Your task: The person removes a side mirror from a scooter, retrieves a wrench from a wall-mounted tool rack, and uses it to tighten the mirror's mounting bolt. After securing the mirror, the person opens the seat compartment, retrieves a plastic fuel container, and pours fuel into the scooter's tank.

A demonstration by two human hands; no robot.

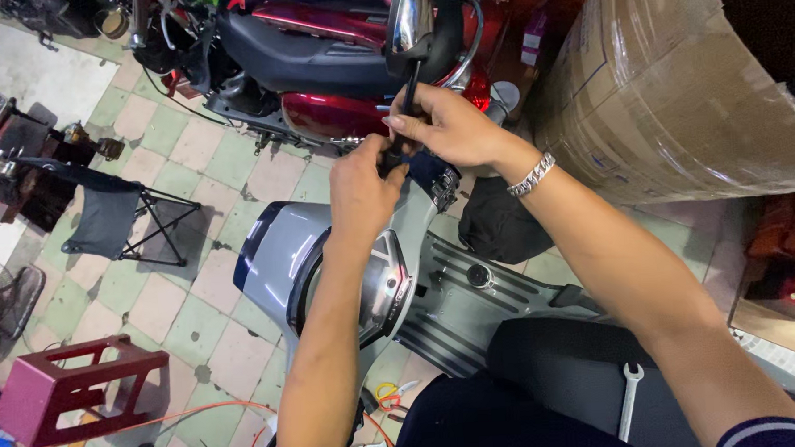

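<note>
Fitting mirror stem (407, 93) at 12 o'clock: right hand (442, 123) gripping stem, left hand (360, 185) closed around its base; next, likely tightening squarely.

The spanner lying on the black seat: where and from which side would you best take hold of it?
Grip the spanner around its plain shaft, near the middle, coming down from above with the right hand. It lies flat on the black seat, open jaw end up-frame, nothing crowding its sides, though the lower end is partly hidden.
</note>
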